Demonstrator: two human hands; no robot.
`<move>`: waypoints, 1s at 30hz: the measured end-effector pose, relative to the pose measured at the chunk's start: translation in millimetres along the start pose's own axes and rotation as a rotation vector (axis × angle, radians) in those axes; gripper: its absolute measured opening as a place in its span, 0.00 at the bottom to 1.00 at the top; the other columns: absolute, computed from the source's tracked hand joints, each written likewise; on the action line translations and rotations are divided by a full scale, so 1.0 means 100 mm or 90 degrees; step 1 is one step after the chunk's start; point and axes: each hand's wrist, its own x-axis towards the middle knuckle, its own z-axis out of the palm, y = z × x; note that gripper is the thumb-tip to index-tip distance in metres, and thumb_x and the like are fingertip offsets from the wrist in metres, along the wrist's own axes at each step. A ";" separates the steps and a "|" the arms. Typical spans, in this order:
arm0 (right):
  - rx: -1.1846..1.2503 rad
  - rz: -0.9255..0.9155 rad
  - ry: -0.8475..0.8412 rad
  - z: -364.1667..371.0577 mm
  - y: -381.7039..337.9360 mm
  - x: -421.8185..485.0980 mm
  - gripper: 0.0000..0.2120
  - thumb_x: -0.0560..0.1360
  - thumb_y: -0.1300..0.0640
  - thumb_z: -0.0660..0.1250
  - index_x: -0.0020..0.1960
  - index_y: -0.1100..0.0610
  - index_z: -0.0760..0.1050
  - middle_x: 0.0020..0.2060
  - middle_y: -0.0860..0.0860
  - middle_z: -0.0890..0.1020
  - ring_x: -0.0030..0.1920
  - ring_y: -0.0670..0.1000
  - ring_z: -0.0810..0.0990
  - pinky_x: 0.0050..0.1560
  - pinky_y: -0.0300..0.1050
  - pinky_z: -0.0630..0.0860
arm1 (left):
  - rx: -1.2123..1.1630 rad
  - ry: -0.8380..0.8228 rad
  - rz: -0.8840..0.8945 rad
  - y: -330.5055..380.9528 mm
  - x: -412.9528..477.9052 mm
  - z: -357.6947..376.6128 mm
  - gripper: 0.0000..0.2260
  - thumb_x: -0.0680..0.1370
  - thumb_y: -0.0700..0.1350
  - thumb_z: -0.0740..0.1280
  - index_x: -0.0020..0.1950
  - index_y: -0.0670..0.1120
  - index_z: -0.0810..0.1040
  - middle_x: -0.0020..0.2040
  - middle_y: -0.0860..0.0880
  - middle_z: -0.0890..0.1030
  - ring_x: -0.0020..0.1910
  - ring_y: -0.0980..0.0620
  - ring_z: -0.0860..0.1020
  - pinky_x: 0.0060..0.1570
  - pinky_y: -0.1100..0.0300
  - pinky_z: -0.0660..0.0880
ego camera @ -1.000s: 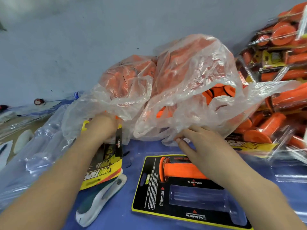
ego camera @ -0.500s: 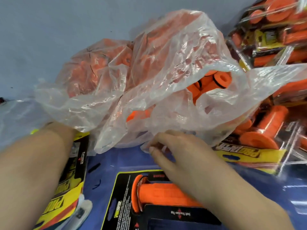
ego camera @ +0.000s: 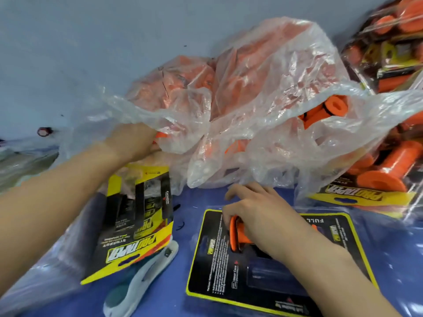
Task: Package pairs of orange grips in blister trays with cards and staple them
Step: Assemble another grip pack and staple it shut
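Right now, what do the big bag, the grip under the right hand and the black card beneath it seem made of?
The bag: thin clear plastic film, glossy; it crinkles and orange shows through. The orange grip in the right hand: probably rubber or foam, matte, no glare. The black card: likely printed cardboard, flat, with a faint sheen.

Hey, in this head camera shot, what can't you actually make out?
Head view:
- Left hand fingers: under the plastic bag film; whether they hold a grip is unclear.
- Orange grip in the tray: mostly covered by the right hand.
- Grips inside the bag: count blurred by crinkled film.
- Finished packs: cut off by the right edge.
- Card small print: too small to read.
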 end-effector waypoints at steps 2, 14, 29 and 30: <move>0.000 -0.002 0.000 0.02 -0.01 0.00 0.14 0.70 0.61 0.68 0.43 0.41 0.72 0.64 0.44 0.70 0.66 0.51 0.64 0.61 0.47 0.62 | 0.028 0.015 0.044 0.03 -0.15 -0.17 0.19 0.80 0.60 0.61 0.62 0.48 0.76 0.56 0.40 0.81 0.53 0.39 0.80 0.43 0.53 0.68; -0.013 -0.009 0.045 0.05 0.02 0.01 0.18 0.69 0.66 0.65 0.43 0.42 0.71 0.64 0.45 0.71 0.67 0.51 0.66 0.59 0.46 0.62 | -0.633 -0.166 -0.017 0.23 -1.52 -1.01 0.12 0.74 0.60 0.68 0.48 0.53 0.78 0.37 0.49 0.83 0.32 0.54 0.83 0.30 0.60 0.78; 0.652 0.042 0.201 -0.35 -0.38 -0.30 0.13 0.74 0.56 0.73 0.56 0.44 0.77 0.45 0.44 0.83 0.44 0.46 0.81 0.48 0.45 0.81 | -1.491 -0.010 -0.508 1.36 -1.59 -0.22 0.20 0.84 0.50 0.58 0.61 0.34 0.76 0.59 0.32 0.80 0.56 0.39 0.81 0.54 0.46 0.79; 0.675 0.050 0.207 -0.36 -0.36 -0.34 0.13 0.74 0.59 0.73 0.55 0.45 0.78 0.43 0.44 0.83 0.43 0.46 0.81 0.44 0.43 0.81 | -1.503 -0.008 -0.507 1.40 -1.61 -0.24 0.19 0.83 0.50 0.59 0.60 0.34 0.77 0.58 0.33 0.80 0.55 0.40 0.81 0.51 0.47 0.80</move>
